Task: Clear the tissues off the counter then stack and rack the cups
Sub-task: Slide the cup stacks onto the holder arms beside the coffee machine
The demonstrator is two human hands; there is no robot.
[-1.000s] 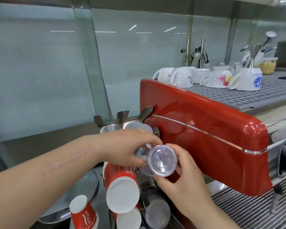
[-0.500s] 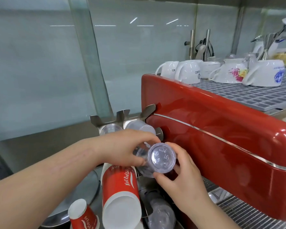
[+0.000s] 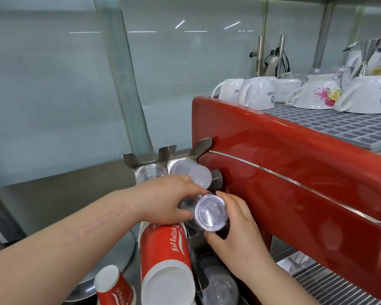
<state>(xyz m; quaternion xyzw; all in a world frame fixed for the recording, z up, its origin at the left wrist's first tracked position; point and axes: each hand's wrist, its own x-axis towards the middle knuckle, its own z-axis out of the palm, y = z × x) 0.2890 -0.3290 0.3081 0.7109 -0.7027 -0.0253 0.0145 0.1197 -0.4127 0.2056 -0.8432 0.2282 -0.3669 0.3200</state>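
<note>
While both hands (image 3: pixel 163 201) grip clear cup (image 3: pixel 209 212), rack (image 3: pixel 163 156) holds cup stacks.

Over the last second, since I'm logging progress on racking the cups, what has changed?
Little. Both hands, left and right, keep hold of the clear cup at the metal rack; it has not visibly moved relative to the rack. The view shifted. The red cups stay racked.

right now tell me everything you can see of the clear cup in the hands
The clear plastic cup lies on its side, its round embossed base facing the camera, in front of the metal cup rack. The left hand grips its body from the left; the right hand curls round its base end. Its mouth is hidden.
</note>
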